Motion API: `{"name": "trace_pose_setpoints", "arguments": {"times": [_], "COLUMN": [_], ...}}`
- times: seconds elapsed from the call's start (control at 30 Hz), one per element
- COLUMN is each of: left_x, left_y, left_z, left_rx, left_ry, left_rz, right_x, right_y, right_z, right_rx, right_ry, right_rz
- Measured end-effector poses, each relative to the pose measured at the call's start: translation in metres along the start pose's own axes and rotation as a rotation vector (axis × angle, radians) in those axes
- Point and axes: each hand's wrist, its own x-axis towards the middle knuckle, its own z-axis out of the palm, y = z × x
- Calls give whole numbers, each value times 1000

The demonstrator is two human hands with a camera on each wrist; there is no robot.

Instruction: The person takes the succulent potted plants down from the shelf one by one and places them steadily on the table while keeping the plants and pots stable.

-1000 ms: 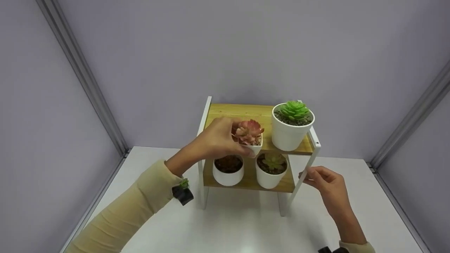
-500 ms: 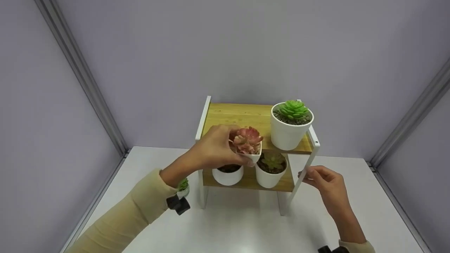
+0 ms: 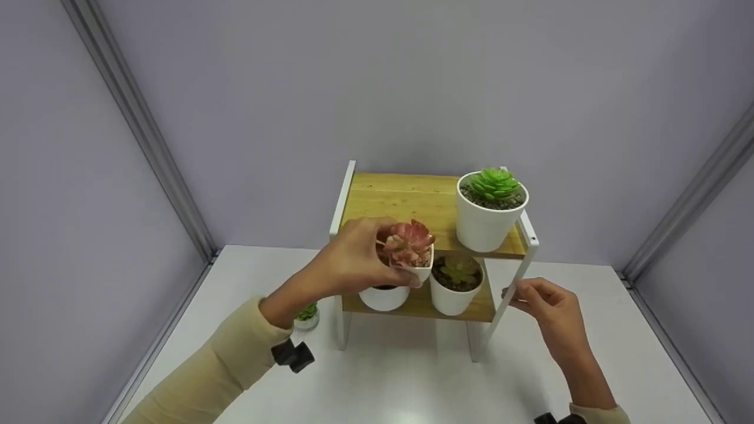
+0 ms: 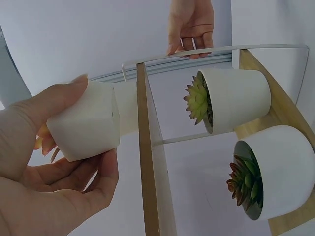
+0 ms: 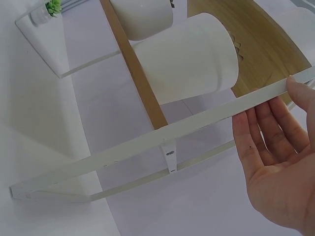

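While the left hand (image 3: 356, 259) grips the square white pot (image 3: 422, 272) of a pink succulent (image 3: 407, 242), a gap parts it from the front edge of the upper shelf (image 3: 394, 197). The right hand (image 3: 554, 309) pinches the white right frame leg (image 3: 523, 265). Bare wood stretches between the left rail (image 3: 343, 197) and the potted green succulent (image 3: 493, 185).

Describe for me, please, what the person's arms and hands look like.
The left sleeve is beige and creased; only the end of a similar right sleeve shows. At the left sleeve's end sits a blocky black device; another black device, partly cut off, is at the right. The left hand and right hand are ungloved.
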Motion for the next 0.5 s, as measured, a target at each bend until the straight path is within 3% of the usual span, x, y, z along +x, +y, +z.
{"name": "trace_pose_setpoints", "arguments": {"times": [0.5], "left_x": [-14], "left_y": [-16], "left_z": [3], "left_rx": [-71], "left_ry": [-15], "left_rz": [-4], "right_x": [0], "right_y": [-1], "right_z": [3], "right_rx": [-5], "right_ry": [64], "right_rz": [50]}}
